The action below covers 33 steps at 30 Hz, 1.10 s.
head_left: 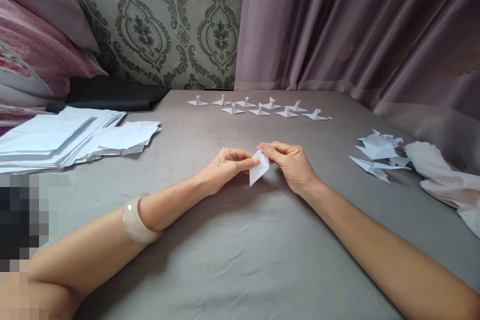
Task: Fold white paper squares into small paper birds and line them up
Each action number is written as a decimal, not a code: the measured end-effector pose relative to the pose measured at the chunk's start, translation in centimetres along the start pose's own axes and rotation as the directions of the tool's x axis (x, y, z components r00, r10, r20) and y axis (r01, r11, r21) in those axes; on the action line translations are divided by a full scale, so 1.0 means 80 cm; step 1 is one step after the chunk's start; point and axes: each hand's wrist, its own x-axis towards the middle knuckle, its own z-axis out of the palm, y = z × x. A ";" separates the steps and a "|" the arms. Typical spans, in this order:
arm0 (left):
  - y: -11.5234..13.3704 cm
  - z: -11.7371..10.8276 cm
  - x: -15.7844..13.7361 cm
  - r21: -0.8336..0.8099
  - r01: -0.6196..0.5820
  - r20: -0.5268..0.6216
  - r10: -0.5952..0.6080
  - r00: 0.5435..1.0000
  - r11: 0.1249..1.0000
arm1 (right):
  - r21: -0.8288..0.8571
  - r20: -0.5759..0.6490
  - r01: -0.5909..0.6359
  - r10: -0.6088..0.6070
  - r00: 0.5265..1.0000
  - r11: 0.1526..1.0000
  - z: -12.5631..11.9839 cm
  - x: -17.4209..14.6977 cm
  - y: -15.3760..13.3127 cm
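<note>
Above the middle of the grey cloth surface, both hands hold a small white folded paper (258,170), with one pointed end hanging down toward me. My left hand (231,164) pinches its left side, thumb lying across the front. At the upper right edge, the thumb and fingers of my right hand (290,160) grip the same paper near its top. The fingertips behind it are hidden. Farther back stand several small folded paper figures (260,110) in two rows, each with a flat pointed base and an upright part.
Stacked white paper sheets (48,135) lie at the left, in front of a folded black cloth (116,92). On the right are several folded paper pieces (378,147) beside a crumpled white cloth (442,170). A purple curtain (300,25) hangs behind the surface.
</note>
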 end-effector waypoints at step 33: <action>-0.013 -0.011 0.010 0.767 -0.084 -0.130 0.283 0.950 0.636 | -0.673 0.058 0.153 -0.154 0.986 0.724 0.009 0.003 0.027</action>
